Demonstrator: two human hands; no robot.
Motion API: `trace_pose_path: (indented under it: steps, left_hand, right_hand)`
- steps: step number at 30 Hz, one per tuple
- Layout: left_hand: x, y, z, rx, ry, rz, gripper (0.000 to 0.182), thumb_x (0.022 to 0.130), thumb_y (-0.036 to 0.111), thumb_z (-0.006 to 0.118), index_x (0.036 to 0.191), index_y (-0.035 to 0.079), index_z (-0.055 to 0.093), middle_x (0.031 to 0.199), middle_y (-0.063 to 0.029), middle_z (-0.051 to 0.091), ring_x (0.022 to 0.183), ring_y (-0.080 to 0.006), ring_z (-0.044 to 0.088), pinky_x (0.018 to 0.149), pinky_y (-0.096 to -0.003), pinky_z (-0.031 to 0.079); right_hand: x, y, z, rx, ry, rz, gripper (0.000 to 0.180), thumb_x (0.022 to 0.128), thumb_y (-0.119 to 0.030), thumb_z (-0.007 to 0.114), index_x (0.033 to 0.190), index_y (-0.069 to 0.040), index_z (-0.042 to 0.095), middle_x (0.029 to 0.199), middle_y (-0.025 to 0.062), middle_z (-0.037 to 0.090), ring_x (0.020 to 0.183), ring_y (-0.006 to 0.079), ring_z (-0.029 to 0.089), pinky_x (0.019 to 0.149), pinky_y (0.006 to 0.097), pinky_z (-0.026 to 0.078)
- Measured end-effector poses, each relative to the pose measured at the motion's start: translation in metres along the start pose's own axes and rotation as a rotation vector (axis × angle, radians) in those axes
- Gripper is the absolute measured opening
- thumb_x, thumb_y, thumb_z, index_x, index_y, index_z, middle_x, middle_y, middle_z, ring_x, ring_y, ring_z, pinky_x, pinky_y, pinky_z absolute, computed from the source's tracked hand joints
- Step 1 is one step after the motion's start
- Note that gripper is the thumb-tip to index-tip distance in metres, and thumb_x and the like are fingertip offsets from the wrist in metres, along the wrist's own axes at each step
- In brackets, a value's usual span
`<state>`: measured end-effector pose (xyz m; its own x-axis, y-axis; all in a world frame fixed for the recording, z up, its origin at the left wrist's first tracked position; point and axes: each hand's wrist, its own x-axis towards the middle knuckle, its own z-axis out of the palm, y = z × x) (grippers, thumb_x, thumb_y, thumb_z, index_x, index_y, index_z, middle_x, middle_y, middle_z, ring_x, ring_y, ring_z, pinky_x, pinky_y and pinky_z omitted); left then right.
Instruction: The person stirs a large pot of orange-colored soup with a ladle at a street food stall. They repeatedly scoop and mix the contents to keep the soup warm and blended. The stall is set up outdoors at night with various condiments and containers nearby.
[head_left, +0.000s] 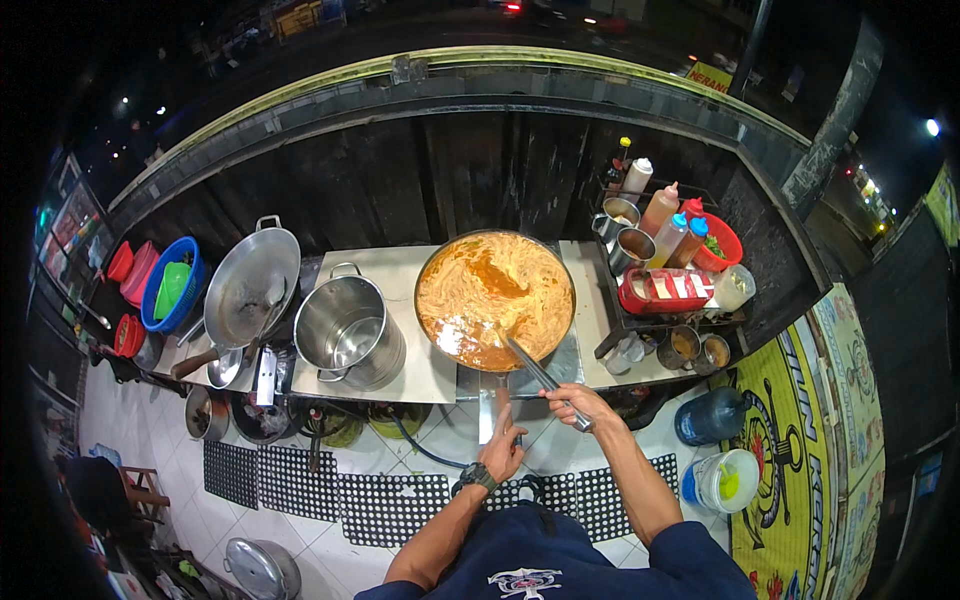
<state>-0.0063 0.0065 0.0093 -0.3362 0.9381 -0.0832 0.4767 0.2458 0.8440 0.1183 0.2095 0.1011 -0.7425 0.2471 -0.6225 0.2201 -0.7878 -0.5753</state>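
My right hand (579, 406) is closed around the metal handle of a long stirring utensil (534, 365). Its head is hidden in the orange-brown sauce, streaked with pale swirls, that fills a wide round pan (574, 304). Below the pan's near rim is my left hand (501, 450), wearing a dark wristwatch (478, 475). Its index finger points along the pan's handle or the metal plate there; a small dark part shows by the thumb. I cannot tell whether those fingers grip anything. Left of the pan stands a tall steel stockpot (390, 352).
A large wok (225, 300) with a ladle sits further left, beside a blue basket (157, 319). Squeeze bottles (670, 236), steel cups (631, 247) and a red container (637, 300) crowd a rack at right. Black perforated mats (394, 510), a white bucket (739, 480) and a lidded pot (255, 566) occupy the floor.
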Motion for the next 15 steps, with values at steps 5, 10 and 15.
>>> trace_pose_path:
  steps: [5, 10, 15]
  left_hand:
    - [0.0, -0.002, 0.0, 0.016, 0.011, 0.018, 0.037, 0.079, 0.006, 0.061, 0.114, 0.013, 0.065, 0.164, -0.0174, 0.025, 0.099, -0.0382, 0.067, 0.079, -0.0462, 0.056]
    - [0.001, -0.002, 0.001, 0.012, -0.001, -0.003, 0.036, 0.079, 0.007, 0.061, 0.115, 0.014, 0.065, 0.165, -0.0165, 0.024, 0.095, -0.0371, 0.068, 0.077, -0.0468, 0.056]
    - [0.0, -0.004, 0.002, 0.029, 0.023, 0.022, 0.036, 0.079, 0.008, 0.061, 0.114, 0.014, 0.065, 0.165, -0.015, 0.024, 0.092, -0.0368, 0.069, 0.076, -0.048, 0.055]
  right_hand:
    - [-0.009, -0.008, 0.003, 0.085, -0.022, 0.028, 0.024, 0.097, -0.009, 0.062, 0.118, 0.0, 0.056, 0.071, -0.0028, 0.05, 0.048, 0.0016, 0.042, 0.038, 0.0188, 0.033]
    - [-0.016, -0.018, 0.011, 0.122, -0.052, 0.003, 0.025, 0.097, -0.008, 0.061, 0.119, 0.001, 0.055, 0.071, -0.0028, 0.048, 0.048, 0.002, 0.042, 0.038, 0.019, 0.033]
    - [-0.023, -0.027, 0.02, 0.133, -0.019, -0.022, 0.024, 0.097, -0.007, 0.06, 0.119, 0.001, 0.054, 0.071, -0.0023, 0.048, 0.047, 0.0025, 0.042, 0.037, 0.0193, 0.033]
